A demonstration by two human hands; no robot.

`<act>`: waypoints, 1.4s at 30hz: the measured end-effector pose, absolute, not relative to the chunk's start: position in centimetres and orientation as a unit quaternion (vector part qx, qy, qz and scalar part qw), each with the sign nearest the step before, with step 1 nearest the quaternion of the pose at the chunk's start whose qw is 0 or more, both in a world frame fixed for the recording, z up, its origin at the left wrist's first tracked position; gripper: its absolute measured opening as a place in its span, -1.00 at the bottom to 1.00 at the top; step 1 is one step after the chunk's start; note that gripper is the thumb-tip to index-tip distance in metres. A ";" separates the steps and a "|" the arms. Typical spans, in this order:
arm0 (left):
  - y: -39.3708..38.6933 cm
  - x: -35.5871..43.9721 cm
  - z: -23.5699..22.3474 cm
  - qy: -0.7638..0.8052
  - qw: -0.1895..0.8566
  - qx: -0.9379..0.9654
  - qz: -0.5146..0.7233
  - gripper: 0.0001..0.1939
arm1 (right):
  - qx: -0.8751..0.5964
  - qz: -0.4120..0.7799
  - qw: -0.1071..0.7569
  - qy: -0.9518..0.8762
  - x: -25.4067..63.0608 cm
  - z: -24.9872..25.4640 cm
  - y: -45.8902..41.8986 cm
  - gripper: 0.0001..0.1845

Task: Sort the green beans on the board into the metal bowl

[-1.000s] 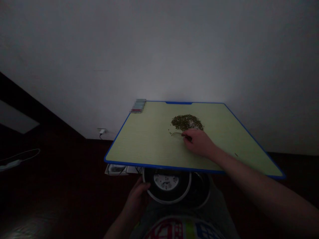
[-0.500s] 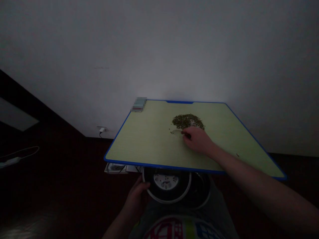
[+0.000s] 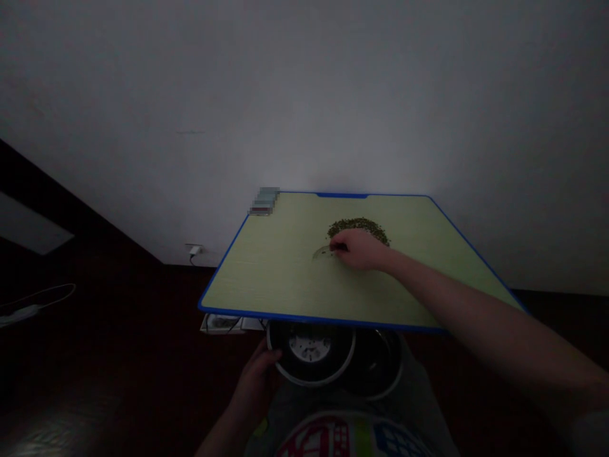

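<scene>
Pale yellow-green with blue edging, the worktop [image 3: 271, 273] is lying beneath the person's right grip [image 3: 358, 247], whose thumb and fingers are pinching together on a clear curved piece [image 3: 318, 255]. This piece is sticking out just left of those fingertips, low over the worktop; whether it is touching the surface, one cannot tell. A few dark specks are showing at it, either inside or underneath. Just beyond the right grip, a heap of small brownish-green grains [image 3: 358, 223] is spreading over the worktop, its near part hiding behind the knuckles. Nearer the body and left of the right grip, the left grip [image 3: 259, 374] is clamping the side of a light-rimmed bowl [image 3: 340, 365], its thumb lying over the rim while its other fingers are mostly hiding. To the right of that thumb, a white patch with dark specks is showing within the bowl. Farther right of the left grip, a dark second bowl [image 3: 385, 377] is sitting partly under the first one's rim, over the person's lap. Well beyond the right grip, off to the left, a blurred flat object [image 3: 265, 202] is resting at the worktop's far corner. Farther left of both grips, a white plug [image 3: 195, 251] is sitting low on the wall [image 3: 304, 95].
</scene>
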State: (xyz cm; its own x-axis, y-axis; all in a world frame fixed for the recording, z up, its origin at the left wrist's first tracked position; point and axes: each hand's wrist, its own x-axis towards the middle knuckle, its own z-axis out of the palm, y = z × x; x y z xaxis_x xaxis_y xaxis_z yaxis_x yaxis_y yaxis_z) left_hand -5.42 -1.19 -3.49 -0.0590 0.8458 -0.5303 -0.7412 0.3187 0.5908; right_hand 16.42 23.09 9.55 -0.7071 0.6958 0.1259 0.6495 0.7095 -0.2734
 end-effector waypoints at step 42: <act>-1.2 -8.5 -6.9 0.537 0.654 -0.002 0.532 -0.67 | -0.209 0.182 0.104 -0.955 21.7 10.0 17.7 -0.78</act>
